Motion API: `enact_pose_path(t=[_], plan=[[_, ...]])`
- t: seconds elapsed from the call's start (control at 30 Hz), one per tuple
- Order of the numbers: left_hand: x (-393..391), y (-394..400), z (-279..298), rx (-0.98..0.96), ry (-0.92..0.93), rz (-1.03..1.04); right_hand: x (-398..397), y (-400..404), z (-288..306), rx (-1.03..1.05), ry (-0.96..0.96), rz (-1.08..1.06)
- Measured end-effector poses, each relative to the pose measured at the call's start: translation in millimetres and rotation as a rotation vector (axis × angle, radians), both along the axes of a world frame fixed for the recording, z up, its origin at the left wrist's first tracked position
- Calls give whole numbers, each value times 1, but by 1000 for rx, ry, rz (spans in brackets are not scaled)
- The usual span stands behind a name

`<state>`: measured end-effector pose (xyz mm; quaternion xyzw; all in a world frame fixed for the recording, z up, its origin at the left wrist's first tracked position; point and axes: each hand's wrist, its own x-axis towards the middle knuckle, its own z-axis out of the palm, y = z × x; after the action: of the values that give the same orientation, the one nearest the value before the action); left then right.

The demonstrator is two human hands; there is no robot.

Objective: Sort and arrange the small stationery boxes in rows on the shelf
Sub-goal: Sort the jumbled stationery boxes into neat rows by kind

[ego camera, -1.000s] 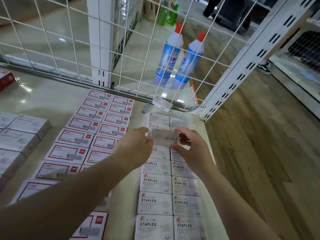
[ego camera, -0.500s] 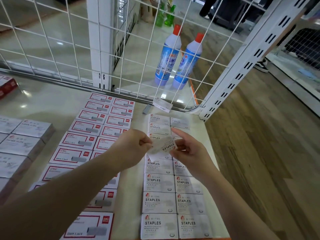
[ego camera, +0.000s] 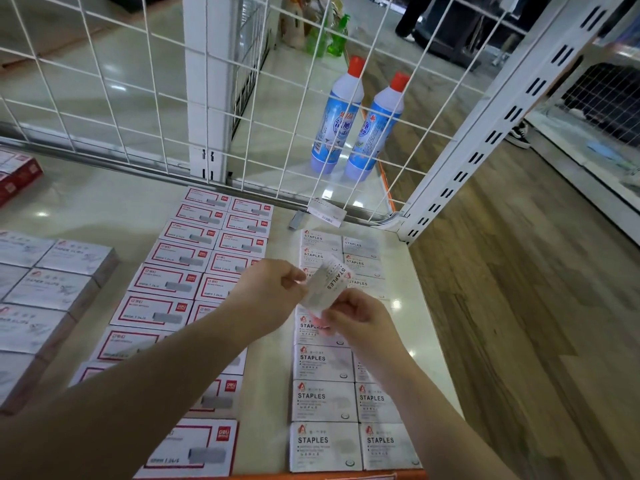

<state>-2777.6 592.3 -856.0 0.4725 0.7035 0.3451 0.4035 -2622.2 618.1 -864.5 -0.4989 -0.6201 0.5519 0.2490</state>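
Observation:
Both hands hold one small white staples box above the shelf, turned nearly on end so its "STAPLES" print runs upward. My left hand pinches its left edge and my right hand grips its lower end. Beneath it two columns of white staples boxes run from the shelf's front edge to the back. To the left lie two columns of red-bordered white boxes. My forearms cover some boxes in both groups.
Grey paper-clip boxes fill the left side, and a red box sits far left. A white wire grid closes the back, with a price tag at its base. Two blue bottles stand behind it. Wooden floor lies to the right.
The held staples box has rotated from lying flat and level to standing nearly on end. My right hand has dropped from its right edge to its lower end.

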Motion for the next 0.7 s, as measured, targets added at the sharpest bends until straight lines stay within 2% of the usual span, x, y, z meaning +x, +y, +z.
enact_pose_path(t=[0.13,0.2,0.43,0.53,0.7], plan=[[-2,-4,3,54,-53,-48,6,2,2,32,-102,65],[-6,-5,4,50,-20,-72,9,4,5,51,-119,75],[-10,-11,-1,-56,-6,-15,8,9,8,71,76,-146],[-9,-12,-3,-77,-58,56,8,6,10,40,109,-109],[-8,-12,-6,-80,-99,87,8,5,8,115,33,-39]])
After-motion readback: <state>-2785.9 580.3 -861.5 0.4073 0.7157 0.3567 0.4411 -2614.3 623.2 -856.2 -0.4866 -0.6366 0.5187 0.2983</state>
